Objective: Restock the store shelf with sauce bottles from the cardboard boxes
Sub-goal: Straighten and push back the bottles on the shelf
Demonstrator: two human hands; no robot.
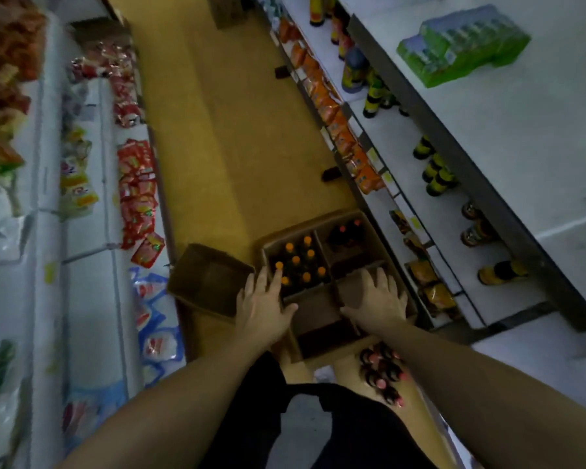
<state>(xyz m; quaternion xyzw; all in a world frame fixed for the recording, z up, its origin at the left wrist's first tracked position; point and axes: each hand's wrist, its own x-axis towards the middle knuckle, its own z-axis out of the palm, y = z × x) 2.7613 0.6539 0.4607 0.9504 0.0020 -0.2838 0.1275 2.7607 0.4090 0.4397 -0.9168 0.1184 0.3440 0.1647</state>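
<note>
- Head view: my left hand [263, 301] and right hand [379, 299], fingers spread wide, holding nothing.
- Sauce bottles [298, 264]: upright in cardboard box [318, 311], on floor [234, 147] beside shelf [447, 231].
- I'd grip necks, lift straight.

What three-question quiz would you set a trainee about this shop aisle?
1. True or false: the left hand and the right hand each grip a bottle.
2. The caps of the boxed bottles by the left hand are: A green, B orange, C blue?
3. Fill in: the loose red-capped bottles stand on the ___.
Key: 1 false; 2 B; 3 floor.
</note>
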